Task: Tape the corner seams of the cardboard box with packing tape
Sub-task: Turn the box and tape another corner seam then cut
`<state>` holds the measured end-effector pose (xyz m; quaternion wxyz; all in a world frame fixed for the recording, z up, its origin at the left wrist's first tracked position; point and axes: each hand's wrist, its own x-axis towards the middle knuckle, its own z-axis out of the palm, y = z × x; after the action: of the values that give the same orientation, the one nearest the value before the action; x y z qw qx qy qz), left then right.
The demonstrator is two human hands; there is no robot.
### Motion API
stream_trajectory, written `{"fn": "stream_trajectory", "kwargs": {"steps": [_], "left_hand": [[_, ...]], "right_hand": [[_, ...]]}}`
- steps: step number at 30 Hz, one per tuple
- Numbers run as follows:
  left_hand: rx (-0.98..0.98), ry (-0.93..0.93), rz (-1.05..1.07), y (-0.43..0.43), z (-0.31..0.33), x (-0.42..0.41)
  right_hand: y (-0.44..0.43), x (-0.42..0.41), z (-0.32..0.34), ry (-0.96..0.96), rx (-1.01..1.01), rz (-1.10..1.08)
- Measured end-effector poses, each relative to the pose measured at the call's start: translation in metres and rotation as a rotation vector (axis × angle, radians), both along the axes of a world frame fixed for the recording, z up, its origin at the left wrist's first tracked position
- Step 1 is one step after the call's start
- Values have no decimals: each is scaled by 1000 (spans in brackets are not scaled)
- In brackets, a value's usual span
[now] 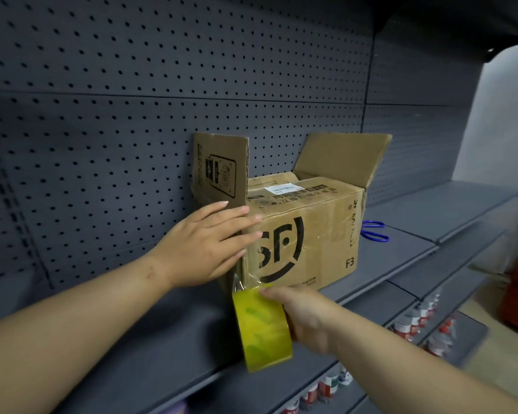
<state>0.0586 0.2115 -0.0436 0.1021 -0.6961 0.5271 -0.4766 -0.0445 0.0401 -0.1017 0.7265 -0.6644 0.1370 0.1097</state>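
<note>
Your cardboard box [305, 234] sits at the centre of the frame on the grey shelf [132, 339], its top flaps [219, 165] standing open. Your left hand [204, 243] lies flat with fingers straight, pressing over the box's left front corner. Your right hand [305, 318], at lower centre, is wrapped around the packing tape roll [260, 327], and a clear strip [238, 279] runs up from the roll to that corner. The risk is in that loose strip. It looks creased near the box's bottom edge, and pulling the roll off-line will likely make it wrinkle or stick to itself instead of lying along the seam. Lift the left hand too soon and the pull may peel the stuck end away. The box looks light, so a hard tug could drag it toward the shelf's front edge. The scissors [374, 231] lie behind the box at right, awkward to reach with both hands busy.
</note>
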Motion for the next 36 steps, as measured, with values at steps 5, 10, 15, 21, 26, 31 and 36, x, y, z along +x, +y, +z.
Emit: {"fn": "stream_trajectory", "kwargs": {"steps": [5,10,15,21,26,31,36], "left_hand": [[-137,63,221,-37,1,-32],[-234,203,406,-82,2,-61],[-218,246,454,-125,5,-67],[-177,265,470,-158,10,-54],[-169,248,521,-185,10,-41],[-196,265,694,-212,8,-28],[-283,297,903,-232,3,-30]], "right_hand": [[-22,1,1,-1,-129,151],[-75,1,17,-145,-448,141],[-140,15,18,-326,-656,-186],[-217,44,5,-353,-924,-403],[-286,96,-17,-245,-1155,-303],[-351,159,-40,-183,-1345,-168],[-385,206,-53,-82,-1435,34]]}}
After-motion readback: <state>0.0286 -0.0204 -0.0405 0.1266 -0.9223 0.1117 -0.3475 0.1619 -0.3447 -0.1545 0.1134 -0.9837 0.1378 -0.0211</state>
